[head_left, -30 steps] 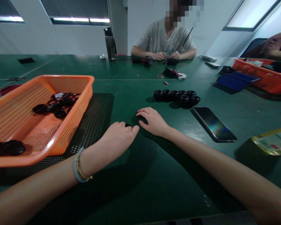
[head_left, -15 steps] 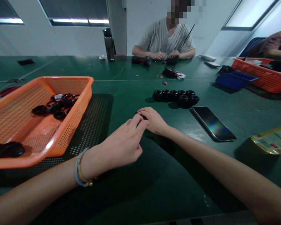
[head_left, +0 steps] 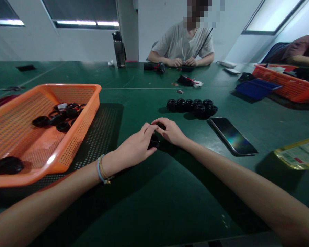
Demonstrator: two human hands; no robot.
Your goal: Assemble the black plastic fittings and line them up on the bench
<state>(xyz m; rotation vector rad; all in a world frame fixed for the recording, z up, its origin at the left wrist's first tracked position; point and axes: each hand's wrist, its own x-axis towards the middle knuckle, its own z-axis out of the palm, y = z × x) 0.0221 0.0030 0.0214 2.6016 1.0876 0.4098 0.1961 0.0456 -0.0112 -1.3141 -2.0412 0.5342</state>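
One black ring (head_left: 154,142) sits between the left hand's (head_left: 134,144) thumb and fingers, seemingly grasped; probably light, stiff, slick, best pinched by its outer wall. Beside it, the right hand (head_left: 172,132) curls, hold unclear.

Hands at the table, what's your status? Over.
Left hand around black ring-shaped part. Right hand beside it, grip unclear. Smartphone lies right, clear of both hands.

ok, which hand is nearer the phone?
Right. The right hand is left of the phone, not touching it; the left hand is farther left, beyond the right hand.
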